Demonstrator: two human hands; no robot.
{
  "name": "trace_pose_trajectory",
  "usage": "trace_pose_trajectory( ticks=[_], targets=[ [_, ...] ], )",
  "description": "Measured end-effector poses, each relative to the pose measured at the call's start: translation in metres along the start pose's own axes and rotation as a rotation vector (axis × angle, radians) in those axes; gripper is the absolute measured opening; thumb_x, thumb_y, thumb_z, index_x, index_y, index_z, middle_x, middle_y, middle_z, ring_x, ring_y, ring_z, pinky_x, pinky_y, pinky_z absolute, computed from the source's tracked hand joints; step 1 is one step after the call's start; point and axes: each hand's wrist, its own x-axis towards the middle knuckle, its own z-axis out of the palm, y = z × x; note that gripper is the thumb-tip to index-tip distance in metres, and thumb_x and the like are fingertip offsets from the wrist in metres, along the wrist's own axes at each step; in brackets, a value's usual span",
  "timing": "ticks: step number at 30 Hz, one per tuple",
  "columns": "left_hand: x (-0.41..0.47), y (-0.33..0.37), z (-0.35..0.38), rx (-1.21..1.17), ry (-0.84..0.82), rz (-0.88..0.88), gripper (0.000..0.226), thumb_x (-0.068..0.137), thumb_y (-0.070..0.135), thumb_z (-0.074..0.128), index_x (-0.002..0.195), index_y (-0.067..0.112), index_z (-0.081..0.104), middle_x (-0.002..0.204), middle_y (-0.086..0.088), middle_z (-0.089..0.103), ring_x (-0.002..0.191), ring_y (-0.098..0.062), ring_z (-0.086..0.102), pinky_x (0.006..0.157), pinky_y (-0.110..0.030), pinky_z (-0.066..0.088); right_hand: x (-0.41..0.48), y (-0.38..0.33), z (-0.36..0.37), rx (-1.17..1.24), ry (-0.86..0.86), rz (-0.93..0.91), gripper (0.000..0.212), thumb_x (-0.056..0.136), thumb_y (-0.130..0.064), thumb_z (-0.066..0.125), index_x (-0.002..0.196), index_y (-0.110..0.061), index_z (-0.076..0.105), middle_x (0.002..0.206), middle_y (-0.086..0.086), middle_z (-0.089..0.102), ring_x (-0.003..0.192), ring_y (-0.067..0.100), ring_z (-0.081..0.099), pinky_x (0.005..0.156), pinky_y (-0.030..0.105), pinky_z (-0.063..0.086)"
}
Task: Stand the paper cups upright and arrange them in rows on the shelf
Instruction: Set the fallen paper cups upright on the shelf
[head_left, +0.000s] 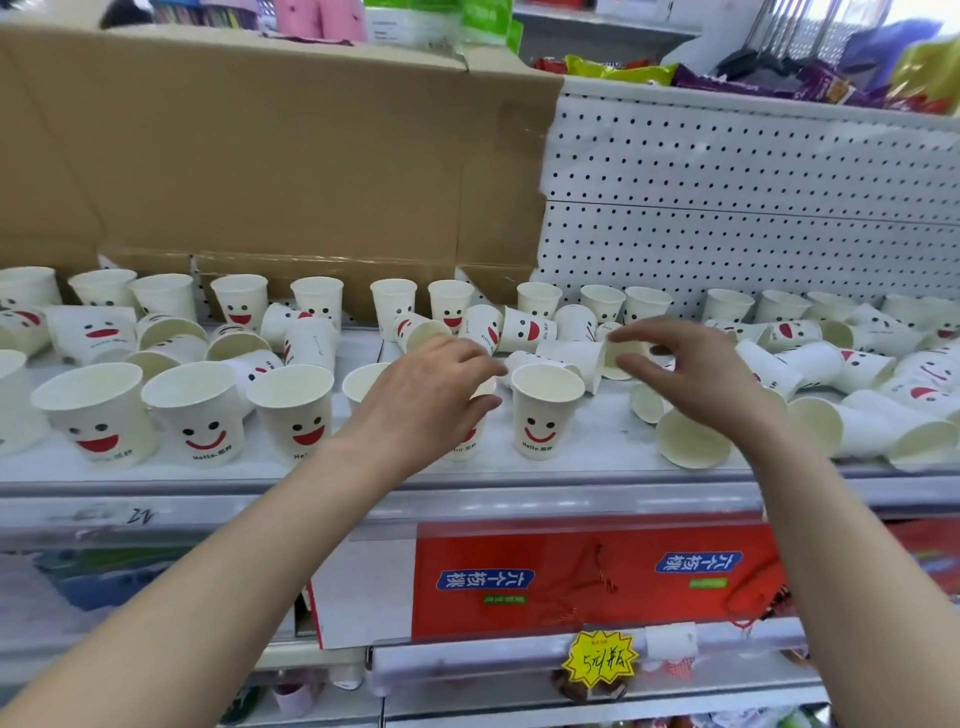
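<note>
On the shelf (597, 470), my right hand (696, 374) pinches a tipped cup (613, 358) in its fingers; my left hand (431, 400) curls round an upright cup (467, 441). Either wrist could, I judge, knock the standing cup (543, 415) between them.

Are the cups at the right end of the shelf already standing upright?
No, the front cups at the right end of the shelf lie tipped on their sides; only back ones stand.
</note>
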Motion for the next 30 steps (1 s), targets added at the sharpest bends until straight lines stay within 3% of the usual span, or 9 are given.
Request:
trace_pose_trajectory(
  ticks=[4, 9, 12, 15, 19, 21, 25, 30],
  targets=[
    [0.021, 0.022, 0.011, 0.010, 0.036, 0.028, 0.032, 0.086, 0.036, 0.066, 0.115, 0.022, 0.064, 0.117, 0.004, 0.062, 0.111, -0.017, 0.053, 0.087, -0.037, 0.050, 0.029, 0.032, -0.012, -0.156, -0.056, 0.011, 0.024, 0.082, -0.012, 0.070, 0.101, -0.025, 0.074, 0.105, -0.007, 0.071, 0.096, 0.011, 0.063, 0.087, 0.030, 0.050],
    [0.034, 0.053, 0.037, -0.002, -0.052, -0.082, 0.032, 0.087, 0.045, 0.061, 0.114, 0.026, 0.063, 0.118, 0.007, 0.062, 0.112, -0.014, 0.052, 0.086, -0.034, 0.051, 0.066, 0.036, 0.017, -0.277, -0.311, -0.189, 0.035, 0.079, -0.021, 0.075, 0.112, -0.030, 0.069, 0.107, -0.008, 0.069, 0.100, 0.012, 0.059, 0.086, 0.035, 0.050],
    [0.032, 0.061, 0.046, 0.037, -0.048, -0.162, 0.029, 0.088, 0.042, 0.061, 0.111, 0.024, 0.065, 0.112, 0.006, 0.065, 0.105, -0.016, 0.055, 0.079, -0.037, 0.053, 0.082, 0.031, 0.038, -0.398, -0.329, -0.380, 0.032, 0.081, -0.028, 0.073, 0.112, -0.031, 0.066, 0.102, -0.009, 0.067, 0.098, 0.015, 0.055, 0.074, 0.032, 0.047],
    [0.030, 0.070, 0.050, 0.081, -0.024, -0.233, 0.022, 0.089, 0.032, 0.062, 0.104, 0.018, 0.068, 0.101, 0.002, 0.069, 0.095, -0.020, 0.059, 0.074, -0.040, 0.051, 0.091, 0.033, 0.050, -0.435, -0.283, -0.458, 0.017, 0.086, -0.024, 0.064, 0.103, -0.027, 0.065, 0.094, -0.006, 0.068, 0.093, 0.020, 0.059, 0.066, 0.030, 0.044],
    [0.024, 0.080, 0.054, 0.136, 0.025, -0.321, 0.014, 0.086, 0.023, 0.065, 0.095, 0.013, 0.070, 0.087, -0.005, 0.070, 0.086, -0.026, 0.060, 0.066, -0.038, 0.049, 0.096, 0.045, 0.041, -0.300, -0.141, -0.363, 0.018, 0.088, -0.021, 0.058, 0.101, -0.026, 0.070, 0.095, 0.001, 0.071, 0.093, 0.028, 0.062, 0.066, 0.031, 0.039],
    [0.023, 0.083, 0.054, 0.154, 0.044, -0.350, 0.013, 0.087, 0.022, 0.065, 0.096, 0.014, 0.070, 0.087, -0.004, 0.070, 0.086, -0.026, 0.060, 0.065, -0.034, 0.044, 0.097, 0.052, 0.027, -0.197, -0.120, -0.297, 0.016, 0.088, -0.024, 0.059, 0.098, -0.027, 0.071, 0.092, -0.001, 0.070, 0.090, 0.027, 0.062, 0.068, 0.033, 0.044],
    [0.028, 0.088, 0.053, 0.150, 0.044, -0.380, 0.020, 0.087, 0.020, 0.065, 0.105, 0.014, 0.070, 0.096, -0.004, 0.071, 0.092, -0.026, 0.061, 0.071, -0.038, 0.049, 0.095, 0.058, 0.008, -0.143, -0.281, -0.276, 0.016, 0.089, -0.020, 0.061, 0.098, -0.022, 0.074, 0.079, -0.009, 0.063, 0.081, 0.018, 0.058, 0.064, 0.026, 0.041],
    [0.033, 0.089, 0.050, 0.123, 0.030, -0.367, 0.020, 0.088, 0.021, 0.064, 0.107, 0.017, 0.070, 0.099, -0.002, 0.071, 0.095, -0.024, 0.061, 0.076, -0.041, 0.051, 0.084, 0.052, 0.013, -0.254, -0.458, -0.305, 0.019, 0.087, -0.019, 0.062, 0.100, -0.024, 0.075, 0.102, -0.002, 0.072, 0.090, 0.017, 0.061, 0.077, 0.032, 0.052]
  ],
)
